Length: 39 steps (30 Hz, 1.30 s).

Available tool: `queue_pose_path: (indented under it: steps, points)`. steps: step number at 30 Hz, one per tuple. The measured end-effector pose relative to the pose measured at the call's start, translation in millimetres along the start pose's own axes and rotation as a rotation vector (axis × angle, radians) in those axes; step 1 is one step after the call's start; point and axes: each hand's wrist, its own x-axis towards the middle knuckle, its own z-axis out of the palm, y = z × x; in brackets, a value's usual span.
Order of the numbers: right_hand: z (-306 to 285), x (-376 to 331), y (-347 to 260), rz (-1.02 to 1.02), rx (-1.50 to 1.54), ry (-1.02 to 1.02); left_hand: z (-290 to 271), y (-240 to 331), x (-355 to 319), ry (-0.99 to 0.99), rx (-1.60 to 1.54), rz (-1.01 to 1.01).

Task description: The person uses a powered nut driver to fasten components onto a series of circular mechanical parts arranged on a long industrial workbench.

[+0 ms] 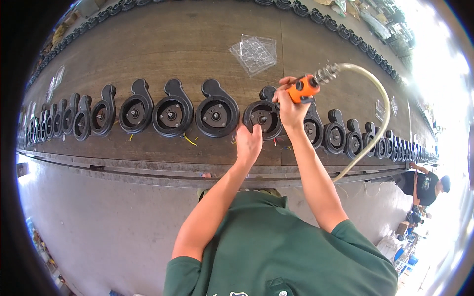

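My right hand (291,106) is wrapped around an orange air tool (302,90) with a black part. A metal spring sleeve and a clear hose (382,98) run from its end. Below the tool is a black round blower housing (263,120) with a motor shaft in its middle. My left hand (248,143) grips this housing's near left rim, thumb on top. The tool's working tip is hidden behind my right hand. Close by on the left stands another such housing (216,116), touched by neither hand.
A long row of like housings (173,116) lines the wooden bench (148,47) both ways. Clear plastic trays (254,53) lie beyond the row. A metal rail (148,165) edges the bench. Short coloured wires (190,140) stick out nearby. Another person (427,186) stands far right.
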Motion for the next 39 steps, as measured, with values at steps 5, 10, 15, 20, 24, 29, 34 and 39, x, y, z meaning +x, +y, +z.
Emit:
queue_pose_path:
  steps: [5,10,15,20,24,29,34,39]
  points:
    - [13,-23,-11,0.045,0.295,-0.130,3,-8,2,0.028,0.007,0.101]
    - [21,-24,2,0.080,0.310,-0.122,5,-10,4,0.021,-0.043,0.033]
    - [21,-22,11,0.071,0.334,-0.121,1,-2,2,0.003,0.012,0.033]
    - [20,-21,9,0.060,0.252,-0.159,-1,-5,2,-0.002,0.056,0.054]
    - [21,-22,19,0.043,0.304,-0.212,-1,-15,8,-0.013,0.076,0.064]
    - [28,-22,19,0.009,0.274,-0.230,4,-13,7,0.004,0.008,-0.016]
    - [27,-20,17,0.045,0.272,-0.219,1,0,2,0.013,0.078,-0.007]
    - [30,-22,11,0.077,0.230,-0.240,-2,-1,2,0.007,0.113,0.038]
